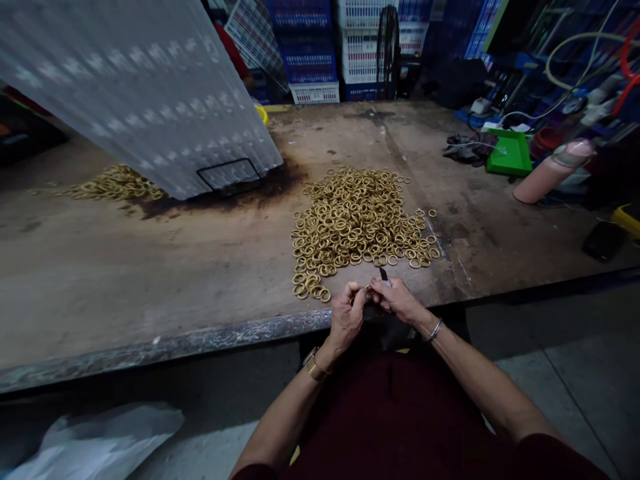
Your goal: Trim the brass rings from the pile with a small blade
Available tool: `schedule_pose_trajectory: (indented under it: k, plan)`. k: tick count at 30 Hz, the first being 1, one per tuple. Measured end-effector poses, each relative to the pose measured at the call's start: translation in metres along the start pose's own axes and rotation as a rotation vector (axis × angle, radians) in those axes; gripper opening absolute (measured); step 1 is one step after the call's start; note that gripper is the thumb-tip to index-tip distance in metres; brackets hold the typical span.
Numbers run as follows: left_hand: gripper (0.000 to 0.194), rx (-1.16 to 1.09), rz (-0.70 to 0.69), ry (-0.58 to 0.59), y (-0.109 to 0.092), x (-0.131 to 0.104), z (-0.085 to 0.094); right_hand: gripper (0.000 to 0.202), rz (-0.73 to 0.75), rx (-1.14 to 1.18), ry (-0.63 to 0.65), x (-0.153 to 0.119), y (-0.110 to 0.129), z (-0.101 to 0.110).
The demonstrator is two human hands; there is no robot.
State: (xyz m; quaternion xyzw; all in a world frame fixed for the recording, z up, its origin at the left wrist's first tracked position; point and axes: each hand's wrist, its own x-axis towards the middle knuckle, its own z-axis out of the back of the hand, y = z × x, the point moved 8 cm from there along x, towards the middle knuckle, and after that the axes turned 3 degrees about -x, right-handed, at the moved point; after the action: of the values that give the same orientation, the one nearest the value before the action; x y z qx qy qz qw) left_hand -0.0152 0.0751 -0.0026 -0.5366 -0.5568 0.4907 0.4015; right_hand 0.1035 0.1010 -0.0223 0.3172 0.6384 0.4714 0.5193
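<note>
Close to the table's front edge my left hand (347, 313) is closed, pinching a brass ring (368, 288) between thumb and fingers. My right hand (395, 298) meets it there, wrapped around a small knife (384, 275) whose dark blade points up and away from me. The fingers of my right hand also touch or lie right beside the ring; which of the two is hard to tell. Just beyond both hands spreads a heap of brass rings (357, 213), with a few loose ones at its near left corner.
A tall grey ribbed panel (150, 87) leans over the left of the wooden table (150, 267), beside a second pile of rings (117, 183). At right are a green tray (510, 152) and a pink bottle (555, 170). Stacked crates (313, 57) stand behind.
</note>
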Motion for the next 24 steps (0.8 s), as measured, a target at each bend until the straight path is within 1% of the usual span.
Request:
schedule_pose_trajectory:
  k: [3,7,10,13,15,17,19,22,24]
  plan:
    - [0.021,-0.013,0.091,0.032,0.005,-0.001,0.0,0.034,0.0,0.034,-0.04,0.002,-0.002,0.002]
    - [0.032,-0.003,0.221,0.143,0.015,-0.001,-0.004,0.026,0.058,-0.09,-0.099,0.003,0.004,0.006]
    - [0.036,-0.064,0.299,0.223,0.022,-0.003,-0.009,0.023,0.131,-0.182,-0.124,0.002,0.009,0.007]
    - [0.035,-0.17,0.332,0.262,0.022,-0.006,-0.013,0.024,0.158,-0.199,-0.109,0.002,0.009,0.008]
    - [0.035,-0.217,0.334,0.258,0.021,-0.008,-0.014,0.023,0.175,-0.227,-0.133,0.002,0.008,0.012]
    - [0.035,-0.235,0.331,0.24,0.02,-0.008,-0.015,0.019,0.225,-0.344,-0.196,-0.002,0.011,0.018]
    - [0.036,-0.233,0.325,0.225,0.019,-0.008,-0.014,0.015,0.311,-0.54,-0.229,-0.007,0.017,0.019]
    - [0.037,-0.212,0.303,0.214,0.018,-0.007,-0.014,0.013,0.453,-0.816,-0.164,-0.017,0.023,0.007]
    - [0.037,-0.197,0.286,0.207,0.018,-0.007,-0.013,0.012,0.506,-0.928,-0.122,-0.021,0.023,0.0]
